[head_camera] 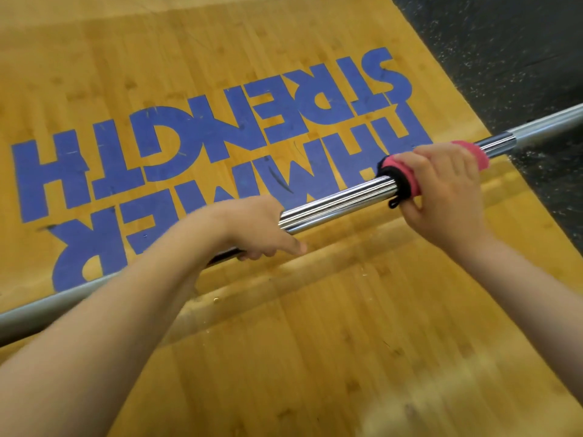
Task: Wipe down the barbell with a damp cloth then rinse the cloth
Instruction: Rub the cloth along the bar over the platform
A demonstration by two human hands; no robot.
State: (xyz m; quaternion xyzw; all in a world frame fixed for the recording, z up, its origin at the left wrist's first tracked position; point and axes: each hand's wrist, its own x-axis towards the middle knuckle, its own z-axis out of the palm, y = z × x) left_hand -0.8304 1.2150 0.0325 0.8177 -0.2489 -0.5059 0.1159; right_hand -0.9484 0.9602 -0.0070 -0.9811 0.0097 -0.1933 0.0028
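Both hands were on the barbell point(340, 200), which ran slantwise across our view above the wooden floor point(315, 342), its ends and whatever carried it out of sight. Our left hand point(252, 228) gripped the shiny middle part, fingers curled under the bar and one finger sticking out along it. Our right hand point(441, 190) was closed round the pink cloth point(407, 181), which was wrapped about the bar near where the bright steel met the duller grey stretch. A black hem and small loop of the cloth point(394, 203) hung at its left edge.

We judged the wiping to be under way, with much of the bar not yet covered and the rinse not started. To do it well, we thought the left hand should hold the bar steady so it could not roll. The right should squeeze the cloth all the way round and slide it along in overlapping passes, twisting a little to reach the underside. The loose loop could snag, so tucking it under the palm seemed wise.
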